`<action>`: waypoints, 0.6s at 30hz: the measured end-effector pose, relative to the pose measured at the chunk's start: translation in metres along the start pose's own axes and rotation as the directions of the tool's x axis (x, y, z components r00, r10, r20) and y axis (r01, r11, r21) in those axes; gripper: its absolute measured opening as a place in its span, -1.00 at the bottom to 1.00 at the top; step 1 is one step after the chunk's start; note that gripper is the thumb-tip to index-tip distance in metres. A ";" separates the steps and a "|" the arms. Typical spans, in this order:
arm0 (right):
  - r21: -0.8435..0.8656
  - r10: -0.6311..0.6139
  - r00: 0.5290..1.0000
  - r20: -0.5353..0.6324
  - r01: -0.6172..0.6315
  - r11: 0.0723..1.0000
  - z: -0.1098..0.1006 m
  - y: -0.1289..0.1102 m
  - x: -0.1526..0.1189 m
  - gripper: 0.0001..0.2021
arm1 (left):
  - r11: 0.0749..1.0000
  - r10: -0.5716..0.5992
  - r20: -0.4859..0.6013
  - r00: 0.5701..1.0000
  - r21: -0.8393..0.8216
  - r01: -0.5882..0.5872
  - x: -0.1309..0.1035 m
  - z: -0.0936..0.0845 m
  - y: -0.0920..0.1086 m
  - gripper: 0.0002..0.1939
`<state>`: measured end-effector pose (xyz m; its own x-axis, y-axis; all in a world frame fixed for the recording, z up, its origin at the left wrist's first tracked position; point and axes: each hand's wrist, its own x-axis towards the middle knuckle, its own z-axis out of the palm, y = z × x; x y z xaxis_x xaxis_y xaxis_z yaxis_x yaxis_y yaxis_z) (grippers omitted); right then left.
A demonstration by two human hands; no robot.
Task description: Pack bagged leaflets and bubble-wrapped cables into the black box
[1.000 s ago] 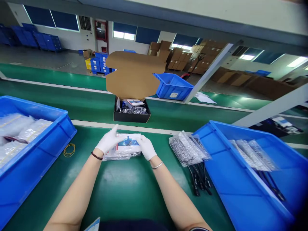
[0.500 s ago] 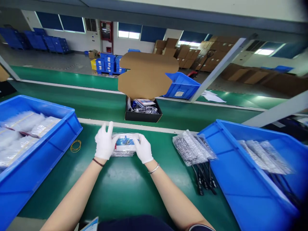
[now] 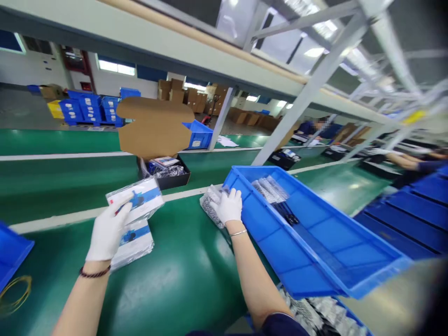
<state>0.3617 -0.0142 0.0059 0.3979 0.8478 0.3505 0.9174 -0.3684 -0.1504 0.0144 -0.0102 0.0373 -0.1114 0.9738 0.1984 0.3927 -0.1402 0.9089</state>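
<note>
pinching a packet [image 3: 149,195] by its stack [image 3: 135,249] with left hand [image 3: 105,233], fingers nearly closed; right hand [image 3: 230,208], fingers half-curled on bubble-wrapped bags [image 3: 207,205], grip unclear; box [image 3: 175,181] looks part-filled, bags and stack outside it.

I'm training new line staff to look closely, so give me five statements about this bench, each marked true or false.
1. The left hand holds a blue-printed packet. True.
2. The right hand is inside the blue crate. False: it touches the bubble-wrapped bundle outside the crate.
3. The cardboard lid of the black box is closed. False: it stands raised.
4. A stack of packets lies on the green table. True.
5. Both hands wear white gloves. True.
</note>
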 end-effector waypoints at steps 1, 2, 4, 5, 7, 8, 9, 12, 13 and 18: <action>-0.036 0.042 0.998 0.036 -0.041 0.999 0.000 0.010 -0.002 -0.49 | 0.999 -0.021 0.010 1.000 0.040 0.020 -0.001 -0.003 -0.003 -0.54; -0.032 0.056 0.994 0.089 -0.054 0.998 0.000 0.016 -0.005 -0.55 | 0.996 -0.044 0.023 0.999 0.080 0.042 -0.001 -0.005 -0.007 -0.52; 0.038 0.038 0.981 0.189 -0.046 0.998 0.002 0.021 -0.011 -0.77 | 0.985 -0.078 0.051 0.996 0.156 0.069 0.000 -0.007 -0.017 -0.49; 0.075 0.026 0.974 0.223 -0.044 0.996 0.003 0.020 -0.014 -0.87 | 0.980 -0.087 0.066 0.994 0.185 0.073 0.001 -0.007 -0.022 -0.47; 0.133 0.015 0.968 0.251 -0.050 0.990 0.003 0.013 -0.016 -0.95 | 0.972 -0.104 0.103 0.989 0.223 0.079 0.004 -0.005 -0.030 -0.46; 0.167 0.004 0.968 0.253 -0.048 0.985 0.001 0.007 -0.017 -0.94 | 0.969 -0.115 0.122 0.986 0.233 0.084 0.005 -0.003 -0.033 -0.46; 0.200 -0.015 0.968 0.250 -0.036 0.979 -0.002 0.000 -0.018 -0.90 | 0.968 -0.124 0.147 0.981 0.235 0.087 0.005 -0.001 -0.035 -0.47; 0.431 -0.123 0.976 0.177 0.035 0.902 -0.015 -0.037 -0.021 -0.78 | 0.980 -0.135 0.278 0.951 0.177 0.088 -0.002 0.011 -0.033 -0.54; 0.548 -0.166 0.976 0.139 0.064 0.834 -0.019 -0.053 -0.023 -0.74 | 0.990 -0.119 0.341 0.932 0.117 0.083 -0.006 0.016 -0.030 -0.54; 0.884 -0.371 0.914 0.163 0.032 0.467 -0.030 -0.134 -0.035 -0.76 | 0.908 -0.041 0.428 0.903 -0.361 0.212 -0.020 0.032 -0.015 -0.52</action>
<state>0.2251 -0.0065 0.0416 0.0233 0.9739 0.2256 0.4423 0.1923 -0.8760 0.0402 -0.0213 0.0075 0.2744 0.9615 -0.0150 0.0029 0.0148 0.9999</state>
